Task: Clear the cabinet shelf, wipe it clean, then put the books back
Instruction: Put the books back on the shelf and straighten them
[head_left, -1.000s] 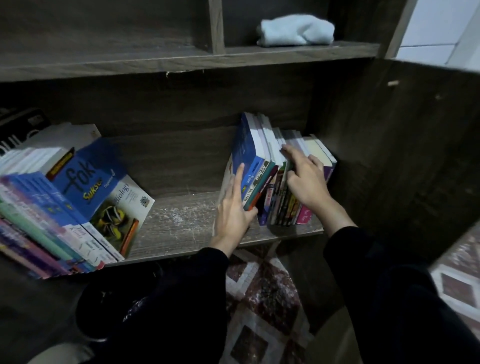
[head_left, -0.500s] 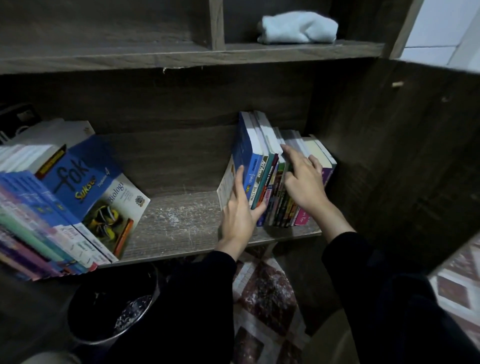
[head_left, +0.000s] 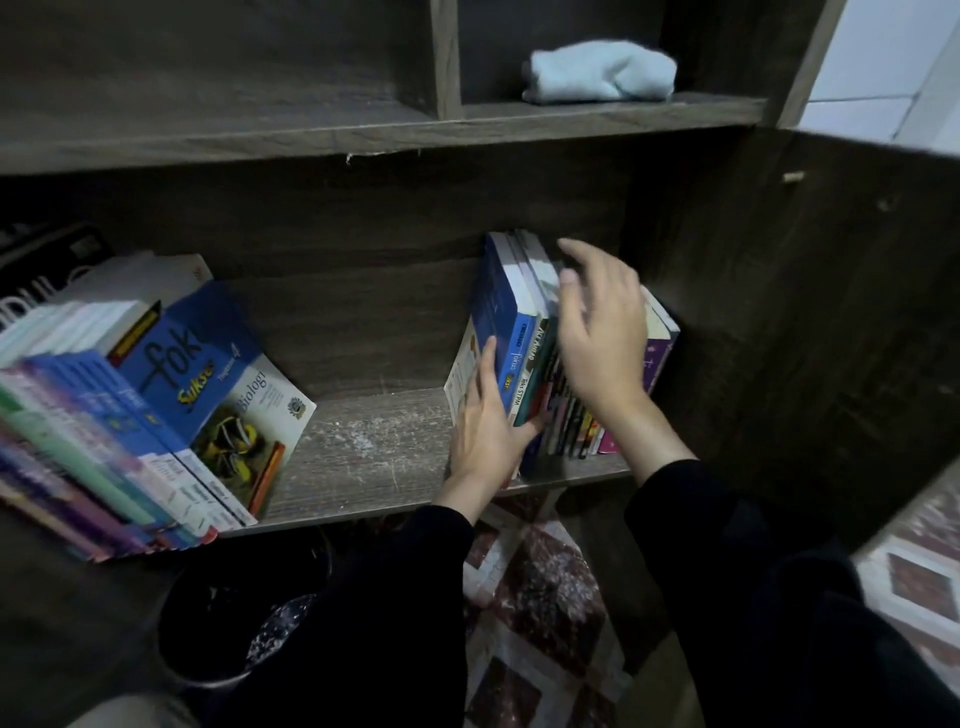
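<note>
Watching from afar, I see the right hand (head_left: 602, 332) has come off the tops of the upright books (head_left: 498, 312). It now floats in front of them, open, fingers spread and blurred by motion, nearer the tall blue volumes at the left of that group. Half a second ago its fingers lay on the page edges of the shorter books further right.

The left hand (head_left: 488, 426) has hardly moved. Its fingers lie flat up the outer cover of the leftmost book and its thumb hooks across the lower spines, gripping that end of the row and keeping it standing.

I judge the right hand is shifting its hold to gather a bundle for lifting out. Nothing has left the shelf yet.

The upright books stand at the right end of the middle shelf (head_left: 363, 447), against the cabinet's side wall. The bare board between the two groups shows pale dust and scratches, so clearing is unfinished and wiping has not begun.

At the left end a leaning stack of textbooks (head_left: 171, 395) rests slanted, a blue biology cover facing out. A folded pale cloth (head_left: 597, 73) lies on the shelf above. Below sits a dark bin (head_left: 234, 623) beside a patterned floor (head_left: 540, 597).
</note>
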